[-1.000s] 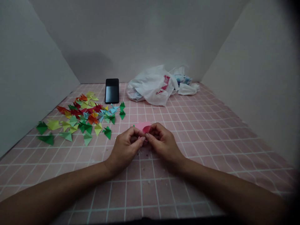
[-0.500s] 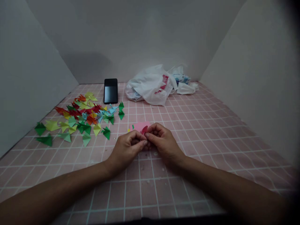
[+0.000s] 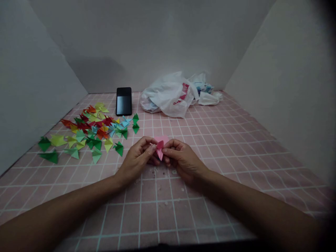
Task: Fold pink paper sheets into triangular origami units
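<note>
A small folded piece of pink paper (image 3: 160, 148) is held between my two hands, its narrow point facing down toward me. My left hand (image 3: 142, 151) pinches its left side between thumb and fingers. On the other side, the thumb and fingers of my right hand (image 3: 181, 155) are closed on its right edge. Just behind the folded piece lies a flat pink sheet (image 3: 163, 138), mostly covered by my hands. To the left, many folded paper cranes (image 3: 93, 142) in green, yellow, red, orange and light blue are spread over the cloth.
A black phone (image 3: 124, 101) leans upright behind the cranes. At the back lie a crumpled white plastic bag (image 3: 168, 96) and another bag with blue print (image 3: 206, 89). A pink checked cloth (image 3: 236, 147) covers the table, with pale walls on three sides.
My left hand has shifted slightly up, its thumb now on the paper's left side. The folded pink paper has come into fuller view between my fingers, its point downward.
</note>
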`<act>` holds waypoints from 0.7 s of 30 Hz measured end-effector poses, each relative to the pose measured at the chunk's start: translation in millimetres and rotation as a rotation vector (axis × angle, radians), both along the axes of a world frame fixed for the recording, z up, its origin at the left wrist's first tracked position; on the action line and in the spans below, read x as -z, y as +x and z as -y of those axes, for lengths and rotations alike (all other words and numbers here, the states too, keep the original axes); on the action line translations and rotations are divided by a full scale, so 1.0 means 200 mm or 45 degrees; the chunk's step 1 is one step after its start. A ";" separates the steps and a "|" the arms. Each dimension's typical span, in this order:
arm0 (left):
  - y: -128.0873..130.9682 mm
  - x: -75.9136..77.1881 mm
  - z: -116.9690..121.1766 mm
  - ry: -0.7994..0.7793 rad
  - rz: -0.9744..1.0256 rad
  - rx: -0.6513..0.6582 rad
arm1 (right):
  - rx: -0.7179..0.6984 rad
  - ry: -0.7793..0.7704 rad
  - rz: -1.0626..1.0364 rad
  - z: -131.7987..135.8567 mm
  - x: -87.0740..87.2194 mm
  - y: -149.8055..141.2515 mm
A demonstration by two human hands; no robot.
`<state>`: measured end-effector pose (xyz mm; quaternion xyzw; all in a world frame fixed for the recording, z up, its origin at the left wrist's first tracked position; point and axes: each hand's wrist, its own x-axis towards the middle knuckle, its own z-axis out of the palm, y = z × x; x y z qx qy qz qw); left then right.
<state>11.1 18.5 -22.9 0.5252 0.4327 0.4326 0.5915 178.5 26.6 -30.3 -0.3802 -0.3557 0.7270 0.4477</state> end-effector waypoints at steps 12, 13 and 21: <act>0.00 0.04 -0.02 -0.121 0.073 -0.033 | -0.075 0.064 0.034 0.00 0.01 0.00; 0.00 0.04 -0.02 -0.126 0.080 -0.029 | -0.079 0.063 0.034 0.00 0.01 0.00; 0.00 0.03 -0.02 -0.106 0.019 -0.032 | -0.105 0.087 0.075 0.01 0.00 0.00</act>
